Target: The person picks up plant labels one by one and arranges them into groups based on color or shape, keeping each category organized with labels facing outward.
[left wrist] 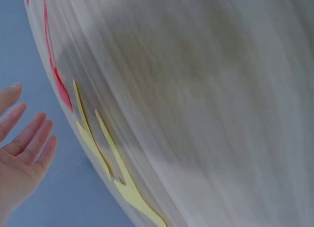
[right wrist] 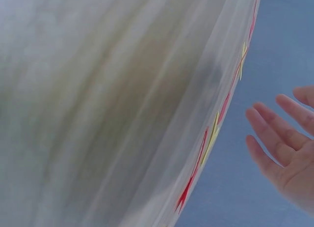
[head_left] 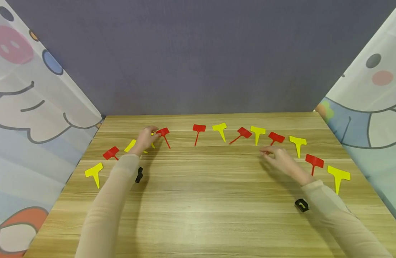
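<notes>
My left hand (head_left: 145, 140) hovers at the far left of the table, fingers loosely spread and holding nothing. Its fingertips overlap a red T-shaped plant label (head_left: 164, 132) in the head view. Partly hidden behind that hand are yellow plant labels (head_left: 130, 145). In the left wrist view the palm and spread fingers (left wrist: 35, 136) are bare, beside yellow labels (left wrist: 128, 191). My right hand (head_left: 281, 160) hangs over the table at the right, also holding nothing, just in front of a red label (head_left: 276, 137). The right wrist view shows its spread fingers (right wrist: 274, 121) near the labels.
Red and yellow labels lie in a wide arc, from a yellow one (head_left: 94, 172) at left to another yellow one (head_left: 338, 175) at right. A grey-blue panel (head_left: 204, 57) borders the wooden table's (head_left: 210, 208) back. Cartoon-printed curtains (head_left: 378, 104) flank both sides.
</notes>
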Tool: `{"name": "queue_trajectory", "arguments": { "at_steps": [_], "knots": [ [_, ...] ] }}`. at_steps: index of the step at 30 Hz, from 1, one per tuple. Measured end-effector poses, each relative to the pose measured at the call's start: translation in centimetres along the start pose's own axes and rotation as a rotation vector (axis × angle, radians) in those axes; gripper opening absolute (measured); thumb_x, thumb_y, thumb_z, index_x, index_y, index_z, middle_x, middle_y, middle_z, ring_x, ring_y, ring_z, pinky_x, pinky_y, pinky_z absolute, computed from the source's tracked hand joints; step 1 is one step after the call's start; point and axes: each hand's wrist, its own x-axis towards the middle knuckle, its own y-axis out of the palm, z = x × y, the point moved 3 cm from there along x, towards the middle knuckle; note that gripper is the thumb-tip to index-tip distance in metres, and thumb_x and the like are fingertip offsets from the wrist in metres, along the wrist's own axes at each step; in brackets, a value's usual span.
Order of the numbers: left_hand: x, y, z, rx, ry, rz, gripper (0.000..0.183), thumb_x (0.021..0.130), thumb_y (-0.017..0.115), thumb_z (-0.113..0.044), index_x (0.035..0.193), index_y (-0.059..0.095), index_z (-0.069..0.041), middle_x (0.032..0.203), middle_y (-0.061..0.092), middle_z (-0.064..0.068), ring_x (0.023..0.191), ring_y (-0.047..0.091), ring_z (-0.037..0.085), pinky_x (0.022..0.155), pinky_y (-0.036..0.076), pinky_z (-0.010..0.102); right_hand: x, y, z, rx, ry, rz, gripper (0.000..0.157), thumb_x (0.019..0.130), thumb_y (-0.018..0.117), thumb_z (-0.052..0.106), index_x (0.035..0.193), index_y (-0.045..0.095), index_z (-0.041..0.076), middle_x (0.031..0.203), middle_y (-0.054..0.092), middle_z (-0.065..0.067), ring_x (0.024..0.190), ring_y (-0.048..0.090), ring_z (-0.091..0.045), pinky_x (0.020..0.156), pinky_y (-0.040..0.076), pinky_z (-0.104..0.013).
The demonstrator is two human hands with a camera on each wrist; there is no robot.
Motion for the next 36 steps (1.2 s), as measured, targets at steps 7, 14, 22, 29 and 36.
{"name": "queue_trajectory", "arguments": {
  "at_steps": [7,14,22,29,36],
  "knots": [
    [0.8,0.8,0.1,-0.008,0.012,-0.012,0.037,0.086,0.058,-0.014,0.117,0.052,0.004,0.114,0.052,0.024,0.103,0.049,0.036,0.083,0.044,0.045,0.0,0.1,0.1,0.022,0.014,0.036,0.025,0.086,0.053,0.004,0.107,0.059,-0.006,0.104,0.060,-0.023,0.094,0.057,-0.038,0.079,0.046,-0.049],
    [1.2,1.1,0.1,0.006,-0.017,0.002,0.040,0.085,0.060,-0.015,0.119,0.051,0.004,0.119,0.049,0.024,0.108,0.047,0.036,0.087,0.042,0.045,0.0,0.2,0.1,0.017,0.016,0.045,0.024,0.086,0.053,0.005,0.107,0.060,-0.006,0.104,0.060,-0.023,0.091,0.059,-0.037,0.077,0.047,-0.048],
    [1.5,1.3,0.2,0.037,-0.058,0.010,0.044,0.084,0.061,-0.018,0.122,0.050,0.003,0.122,0.048,0.023,0.111,0.044,0.036,0.090,0.040,0.045,0.0,0.2,0.1,0.014,0.020,0.050,0.024,0.086,0.053,0.005,0.106,0.060,-0.006,0.103,0.061,-0.023,0.088,0.059,-0.036,0.075,0.048,-0.048],
    [1.7,1.6,0.5,0.051,-0.060,0.008,0.045,0.084,0.061,-0.017,0.122,0.049,0.004,0.121,0.047,0.025,0.109,0.044,0.038,0.089,0.041,0.045,0.1,0.2,0.1,0.025,0.021,0.050,0.024,0.086,0.053,0.005,0.106,0.060,-0.006,0.103,0.061,-0.023,0.088,0.060,-0.035,0.075,0.048,-0.047],
    [1.8,2.0,1.0,0.081,-0.049,0.002,0.045,0.082,0.063,-0.015,0.120,0.051,0.007,0.118,0.047,0.027,0.107,0.043,0.040,0.088,0.041,0.045,0.1,0.1,0.1,0.028,0.036,0.062,0.024,0.087,0.052,0.006,0.107,0.060,-0.006,0.104,0.061,-0.022,0.088,0.059,-0.034,0.076,0.047,-0.047]
  ]
}}
